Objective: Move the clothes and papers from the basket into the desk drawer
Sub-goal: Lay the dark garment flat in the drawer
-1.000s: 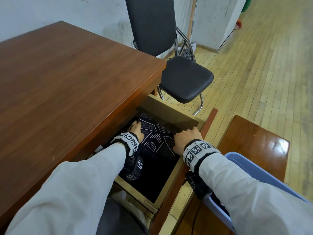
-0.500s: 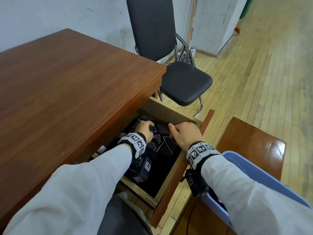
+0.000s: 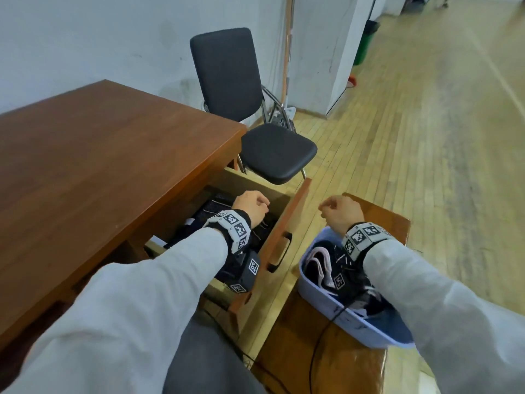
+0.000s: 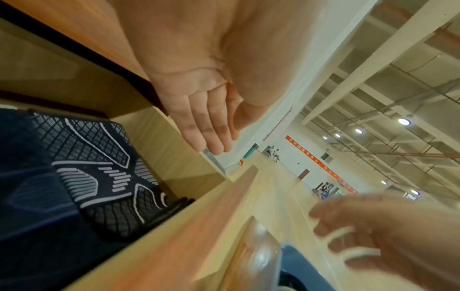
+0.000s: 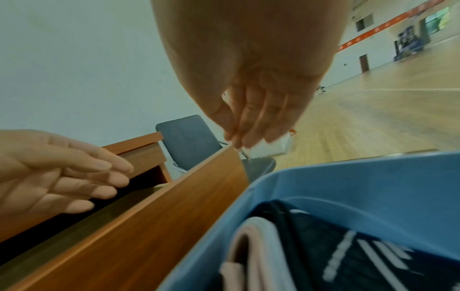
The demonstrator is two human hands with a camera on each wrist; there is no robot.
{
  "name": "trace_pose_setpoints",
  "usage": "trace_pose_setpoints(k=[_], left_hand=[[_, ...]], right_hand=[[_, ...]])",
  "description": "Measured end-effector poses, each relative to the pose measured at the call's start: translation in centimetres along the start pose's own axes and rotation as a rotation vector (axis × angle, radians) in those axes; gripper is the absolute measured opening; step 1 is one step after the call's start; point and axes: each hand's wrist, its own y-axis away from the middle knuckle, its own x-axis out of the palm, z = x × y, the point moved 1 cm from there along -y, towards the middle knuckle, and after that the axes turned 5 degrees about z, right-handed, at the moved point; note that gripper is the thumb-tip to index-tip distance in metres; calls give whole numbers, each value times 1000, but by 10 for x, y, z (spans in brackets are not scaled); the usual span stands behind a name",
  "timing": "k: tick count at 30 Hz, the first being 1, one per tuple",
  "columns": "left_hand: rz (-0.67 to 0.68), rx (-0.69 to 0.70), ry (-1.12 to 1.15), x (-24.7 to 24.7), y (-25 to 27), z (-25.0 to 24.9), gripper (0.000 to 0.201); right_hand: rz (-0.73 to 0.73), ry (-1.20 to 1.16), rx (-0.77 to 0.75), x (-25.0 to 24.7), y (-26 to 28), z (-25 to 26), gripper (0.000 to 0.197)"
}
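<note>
The desk drawer (image 3: 287,223) stands pulled out, and a dark garment with a white line pattern (image 3: 211,207) (image 4: 99,167) lies flat inside it. White paper corners (image 3: 189,221) peek out at its left side. My left hand (image 3: 262,207) (image 4: 211,128) hovers above the drawer, fingers relaxed, holding nothing. My right hand (image 3: 329,211) (image 5: 254,122) hangs empty over the far rim of the blue basket (image 3: 326,300) (image 5: 348,177). In the basket lie a pink-and-white garment (image 3: 319,263) (image 5: 256,256) and a dark one with white stripes (image 5: 373,256).
The basket sits on a glossy wooden bench (image 3: 377,214) right of the drawer. A black chair (image 3: 272,155) stands just beyond the drawer. The desk top (image 3: 99,166) stretches to the left. A black cable (image 3: 321,336) runs down from my right wrist. Wooden floor spreads to the right.
Both hands have lifted off the garment in the drawer. The right hand has swung right, out over the basket, while the left stays above the drawer.
</note>
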Motion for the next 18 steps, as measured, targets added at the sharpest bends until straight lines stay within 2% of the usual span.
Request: trace_pose_setpoints(k=[1, 4, 7, 9, 12, 15, 18], left_hand=[[6, -3, 40, 5, 5, -4, 15], [50, -63, 234, 24, 18, -12, 18], [141, -155, 432, 39, 31, -16, 29], [217, -223, 563, 47, 41, -14, 33], [239, -279, 716, 54, 48, -5, 36], [157, -246, 699, 58, 45, 3, 32], [135, -254, 718, 61, 43, 4, 32]], right_hand=[[65, 62, 63, -6, 7, -11, 15], [281, 282, 210, -9, 29, -37, 34], [391, 375, 223, 4, 45, -44, 53], [406, 417, 204, 14, 52, -45, 55], [378, 354, 191, 21, 57, -45, 46], [383, 213, 239, 21, 55, -48, 36], [396, 204, 253, 19, 61, -49, 19]])
